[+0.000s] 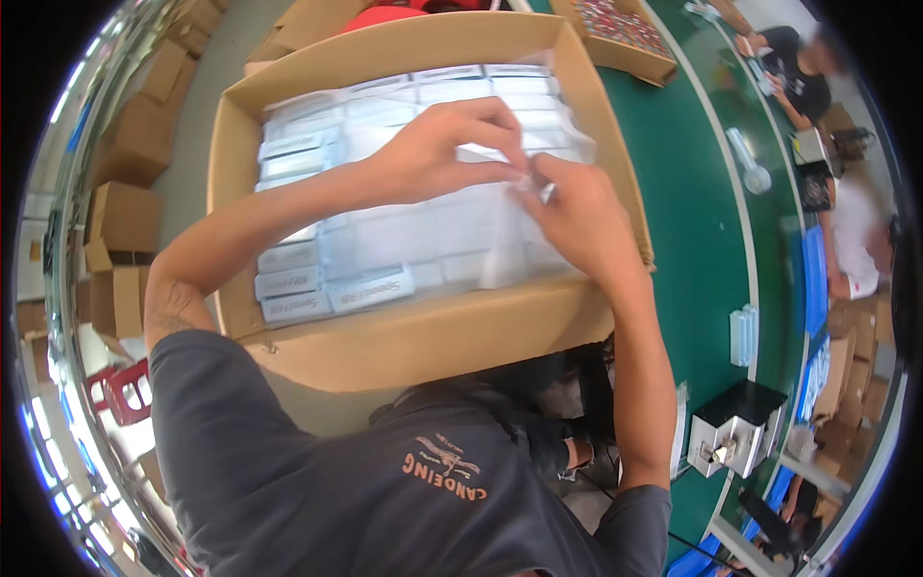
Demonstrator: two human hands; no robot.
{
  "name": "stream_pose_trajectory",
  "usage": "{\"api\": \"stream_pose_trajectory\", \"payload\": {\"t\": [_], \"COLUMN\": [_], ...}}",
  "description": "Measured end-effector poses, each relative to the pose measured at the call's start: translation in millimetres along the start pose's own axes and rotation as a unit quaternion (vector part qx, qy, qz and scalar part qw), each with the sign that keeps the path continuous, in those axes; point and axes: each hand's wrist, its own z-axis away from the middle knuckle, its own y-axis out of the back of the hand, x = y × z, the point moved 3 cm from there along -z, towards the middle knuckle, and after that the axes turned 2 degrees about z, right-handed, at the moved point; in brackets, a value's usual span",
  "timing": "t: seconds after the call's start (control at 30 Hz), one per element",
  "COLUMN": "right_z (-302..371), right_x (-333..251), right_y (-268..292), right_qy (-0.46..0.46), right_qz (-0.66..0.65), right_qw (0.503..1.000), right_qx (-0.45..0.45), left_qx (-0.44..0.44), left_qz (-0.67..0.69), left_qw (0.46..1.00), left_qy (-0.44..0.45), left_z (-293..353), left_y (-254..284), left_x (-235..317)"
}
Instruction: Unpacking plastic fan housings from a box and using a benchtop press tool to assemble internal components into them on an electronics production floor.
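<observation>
From my remote seat I see the left hand (447, 144) and right hand (584, 212) meeting over the carton (433, 335), fingers pinched narrow on gathered plastic film (502, 255) — probably because fingertips hold thin stuff best. The film lies inside the carton, over small pale-blue boxes (370, 290) — rowed tightly, presumably so they can't shift.
</observation>
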Motion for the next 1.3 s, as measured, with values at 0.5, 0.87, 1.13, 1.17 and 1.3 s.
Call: {"api": "stream_pose_trajectory", "payload": {"t": [0.5, 0.87, 1.13, 1.17, 1.3], "right_z": [6, 20, 21, 20, 20], "right_x": [20, 31, -3, 0, 10], "right_y": [54, 80, 56, 52, 47], "right_qy": [-0.035, -0.089, 0.078, 0.07, 0.048], "right_qz": [0.041, 0.153, 0.204, 0.203, 0.187], "right_qw": [0.989, 0.978, 0.973, 0.974, 0.98], "right_qx": [0.139, 0.106, 0.079, 0.068, 0.037], "left_qx": [0.037, -0.002, 0.021, 0.032, 0.074], "left_qz": [-0.238, -0.156, 0.006, 0.039, 0.112], "left_qw": [0.962, 0.834, 0.843, 0.834, 0.807], "left_qy": [0.129, 0.53, 0.537, 0.549, 0.574], "left_z": [60, 134, 136, 138, 139], "left_y": [99, 94, 86, 86, 86], "left_x": [-20, -40, -56, -58, -63]}}
